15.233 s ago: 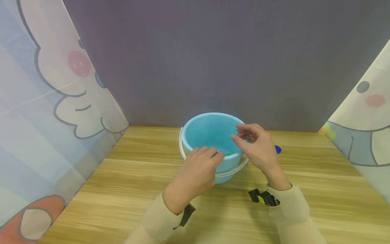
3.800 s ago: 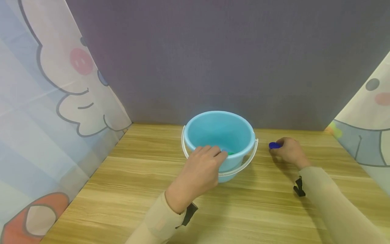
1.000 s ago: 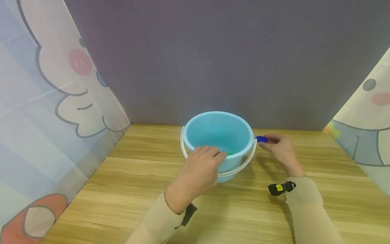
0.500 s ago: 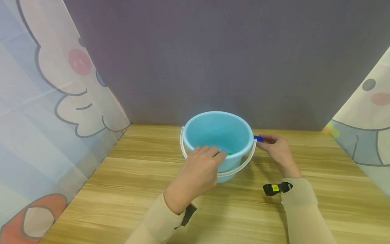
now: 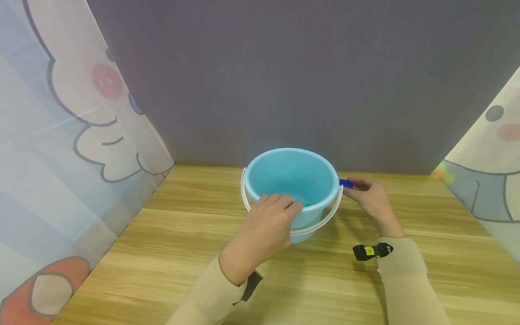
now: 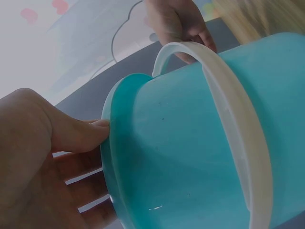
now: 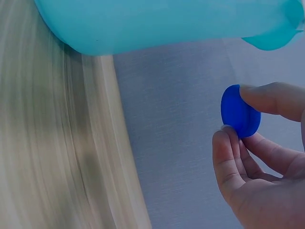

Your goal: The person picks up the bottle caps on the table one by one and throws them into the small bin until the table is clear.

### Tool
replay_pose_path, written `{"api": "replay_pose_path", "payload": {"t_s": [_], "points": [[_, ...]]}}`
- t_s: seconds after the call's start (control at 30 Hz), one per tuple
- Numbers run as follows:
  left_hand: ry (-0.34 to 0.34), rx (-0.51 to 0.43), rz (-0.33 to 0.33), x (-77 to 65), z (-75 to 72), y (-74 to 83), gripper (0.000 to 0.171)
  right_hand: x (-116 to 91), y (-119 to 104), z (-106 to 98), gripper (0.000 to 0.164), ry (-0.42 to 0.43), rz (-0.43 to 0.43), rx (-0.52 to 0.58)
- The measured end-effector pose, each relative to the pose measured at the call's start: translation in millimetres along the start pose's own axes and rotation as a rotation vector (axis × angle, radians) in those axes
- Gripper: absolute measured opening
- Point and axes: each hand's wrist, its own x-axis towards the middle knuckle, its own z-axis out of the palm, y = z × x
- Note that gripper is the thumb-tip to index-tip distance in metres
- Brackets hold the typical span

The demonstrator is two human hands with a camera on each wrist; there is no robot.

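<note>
A light blue bucket (image 5: 292, 174) with a white handle (image 5: 321, 224) stands upright on the wooden table. My left hand (image 5: 266, 221) grips its near rim; in the left wrist view the thumb (image 6: 81, 136) presses the outside while the fingers go over to the inner side. Between thumb and fingertips, my right hand (image 5: 371, 201) pinches a blue bottle cap (image 7: 239, 112) with a ridged edge. The cap is above the table, right beside the bucket's right rim. A bit of something green (image 5: 306, 205) shows inside the bucket, mostly hidden by the rim and left hand.
A dark grey panel (image 5: 260, 81) rises along the table's back edge, close behind the bucket. Cartoon-printed curtains (image 5: 97, 149) hang on the left and right sides. The wooden table (image 5: 174, 253) stretches in front and to both sides.
The right hand went from the bucket's rim to the blue bottle cap on the table, picked it up and brought it left beside the bucket. The left hand stayed on the rim.
</note>
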Motion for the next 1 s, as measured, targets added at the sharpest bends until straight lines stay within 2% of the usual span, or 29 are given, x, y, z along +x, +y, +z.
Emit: {"api": "replay_pose_path", "payload": {"t_s": [0.6, 0.77, 1.0], "points": [[-0.002, 0.002, -0.005, 0.5, 0.6, -0.3, 0.031, -1, -5, -4, 0.069, 0.002, -0.022, -0.027], [0.005, -0.003, -0.002, 1.3, 1.0, -0.1, 0.032, -4, -10, -7, 0.068, 0.019, -0.057, -0.040], [0.014, -0.003, 0.001, 1.7, 1.3, -0.2, 0.032, -8, -17, -8, 0.068, 0.040, -0.060, -0.059]]}}
